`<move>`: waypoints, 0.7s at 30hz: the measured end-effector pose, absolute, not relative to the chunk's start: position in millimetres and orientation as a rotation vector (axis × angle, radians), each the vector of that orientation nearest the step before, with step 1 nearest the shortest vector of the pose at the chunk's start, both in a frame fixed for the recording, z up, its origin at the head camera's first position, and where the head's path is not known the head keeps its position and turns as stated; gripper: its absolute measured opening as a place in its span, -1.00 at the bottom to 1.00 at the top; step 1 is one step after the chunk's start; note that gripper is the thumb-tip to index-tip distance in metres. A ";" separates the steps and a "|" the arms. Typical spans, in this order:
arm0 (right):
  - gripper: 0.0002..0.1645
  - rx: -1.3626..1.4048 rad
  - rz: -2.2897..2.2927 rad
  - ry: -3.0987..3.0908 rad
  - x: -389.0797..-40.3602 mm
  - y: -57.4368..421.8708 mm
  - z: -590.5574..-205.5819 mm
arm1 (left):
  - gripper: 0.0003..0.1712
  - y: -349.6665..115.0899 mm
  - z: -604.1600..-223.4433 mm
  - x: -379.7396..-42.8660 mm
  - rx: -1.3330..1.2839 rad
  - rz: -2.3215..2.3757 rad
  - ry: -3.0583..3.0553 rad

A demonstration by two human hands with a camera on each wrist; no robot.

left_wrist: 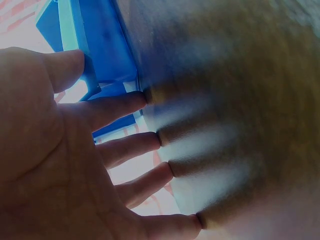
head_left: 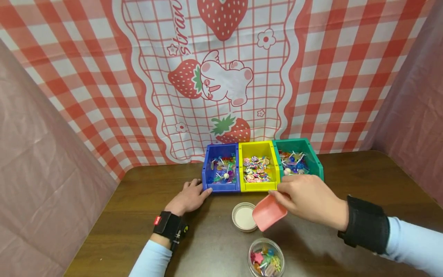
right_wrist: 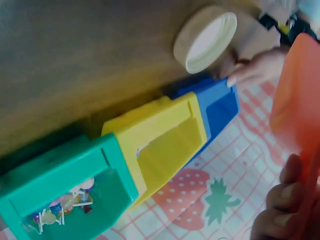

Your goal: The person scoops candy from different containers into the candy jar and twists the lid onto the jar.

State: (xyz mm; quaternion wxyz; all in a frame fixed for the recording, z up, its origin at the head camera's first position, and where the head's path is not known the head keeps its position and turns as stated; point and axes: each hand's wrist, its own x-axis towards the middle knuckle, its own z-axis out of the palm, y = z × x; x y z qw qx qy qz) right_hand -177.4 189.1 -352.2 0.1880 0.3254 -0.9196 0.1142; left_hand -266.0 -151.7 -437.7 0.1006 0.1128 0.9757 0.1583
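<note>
Fingers (left_wrist: 131, 149) spread, the left hand (head_left: 188, 197) props its thumb against the blue bin (head_left: 221, 187), left of the yellow bin (head_left: 259, 187); steady pressure should keep both still. The right hand (head_left: 313, 197) grips the pink scoop (head_left: 269, 213) in front of the yellow bin, best kept level. Only the left-wrist view shows fingertips meeting the table (head_left: 138, 192).

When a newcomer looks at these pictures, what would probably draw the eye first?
Most likely the strawberry-patterned cloth hanging behind the table. Next come the blue bin, yellow bin and green bin standing side by side before it, with small colourful pieces inside. In front of them, the right hand holds a pink scoop.
</note>
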 end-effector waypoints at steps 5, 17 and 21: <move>-0.66 0.803 0.321 -2.676 -208.8 176.1 -344.7 | -0.29 -151.4 -437.1 -266.6 0.330 0.459 2.885; -0.74 0.984 0.016 -2.354 -279.7 128.5 -339.5 | -0.31 -152.0 -436.9 -266.0 0.350 0.469 2.891; -0.76 1.115 -0.164 -2.250 -291.6 113.4 -345.0 | -0.31 -152.5 -438.4 -266.8 0.356 0.465 2.892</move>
